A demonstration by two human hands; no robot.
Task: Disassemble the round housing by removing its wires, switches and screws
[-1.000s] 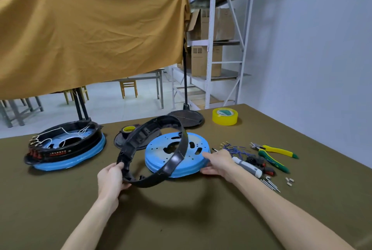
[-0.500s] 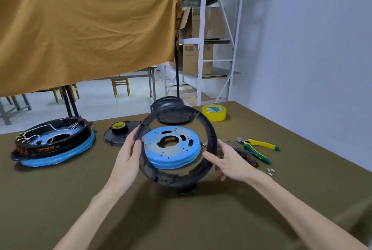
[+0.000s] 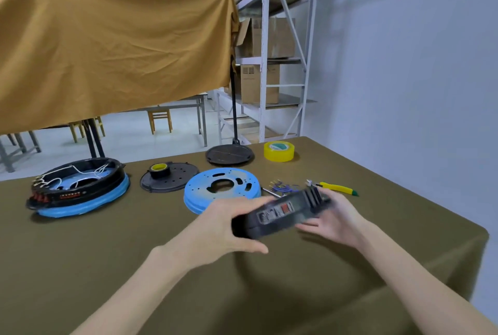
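Black housing ring (image 3: 280,213) was held edge-on above the table (image 3: 80,267), blurred, long axis running 8 to 2 o'clock between the hands. Left hand (image 3: 226,227) gripped its 8 o'clock end, fingers and thumb curled round it; right hand (image 3: 334,216) cupped the 2 o'clock end, its hold unclear in the blur. Switch panel faced the camera, about equally near both hands.

Both hands hold the black ring housing (image 3: 280,214) edge-on above the olive table (image 3: 107,254).

The left hand (image 3: 223,229) grips its near end, the right hand (image 3: 334,216) supports the far end; the blue disc (image 3: 213,186) lies just behind, and a second, wired housing (image 3: 78,186) sits far left.
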